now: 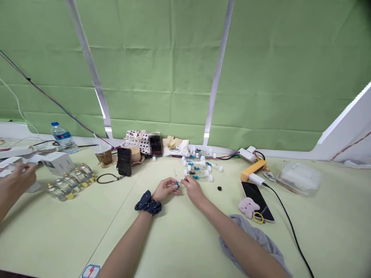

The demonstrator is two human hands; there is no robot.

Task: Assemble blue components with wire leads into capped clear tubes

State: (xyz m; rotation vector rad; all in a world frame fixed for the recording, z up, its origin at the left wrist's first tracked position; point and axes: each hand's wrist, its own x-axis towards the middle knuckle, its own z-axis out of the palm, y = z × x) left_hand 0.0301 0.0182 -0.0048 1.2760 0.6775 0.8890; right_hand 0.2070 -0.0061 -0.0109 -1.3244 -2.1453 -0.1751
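"What worries you there?"

"That small blue piece (pixel 176 185). The left hand (pixel 165 189) has it pinched in its fingers, over the surface (pixel 185 235); a loose grip could drop it."

"And the right hand (pixel 193 189)?"

"Its fingers are right beside the piece, but I can't tell whether they're gripping anything. Too hard a push might knock it loose, or bend that thin wire (pixel 175 173) sticking up."

"Room to move?"

"Open room between the forearms, toward the near edge. Farther back, the capped tubes (pixel 198 178) lie close; a forward swing could set them rolling. Rightward, a sleeve-less wrist could brush the round black bit (pixel 219 188). The phone (pixel 256 200) sits beyond that. The other person's hand (pixel 20 178) is well apart, far left."
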